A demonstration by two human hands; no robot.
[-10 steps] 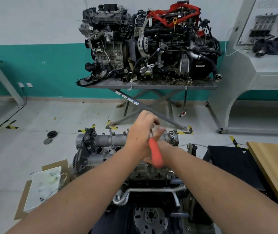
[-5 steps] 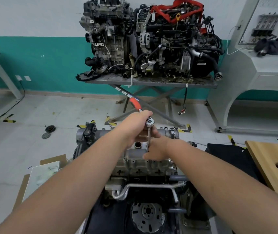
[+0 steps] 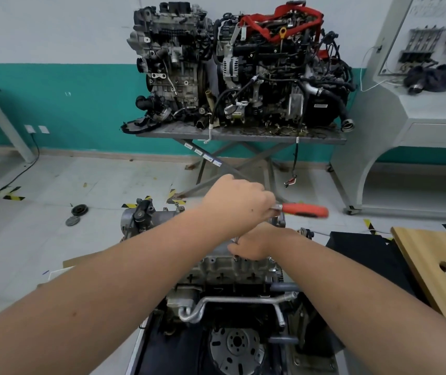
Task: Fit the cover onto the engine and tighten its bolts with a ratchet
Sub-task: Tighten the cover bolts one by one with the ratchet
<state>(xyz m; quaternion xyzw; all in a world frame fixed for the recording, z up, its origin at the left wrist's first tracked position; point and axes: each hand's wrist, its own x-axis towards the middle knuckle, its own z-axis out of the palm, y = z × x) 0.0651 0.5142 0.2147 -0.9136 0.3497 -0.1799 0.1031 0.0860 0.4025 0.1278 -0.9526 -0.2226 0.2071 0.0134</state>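
left hand [image 3: 239,203] clenches the ratchet [image 3: 301,210] head, right hand [image 3: 254,243] pinches its shaft low over the cover [image 3: 232,266] on the engine [image 3: 216,282]; a tilted shaft could slip off the bolt.

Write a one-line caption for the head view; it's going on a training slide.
Left hand grips an orange-handled ratchet over the engine while the right hand steadies its extension.
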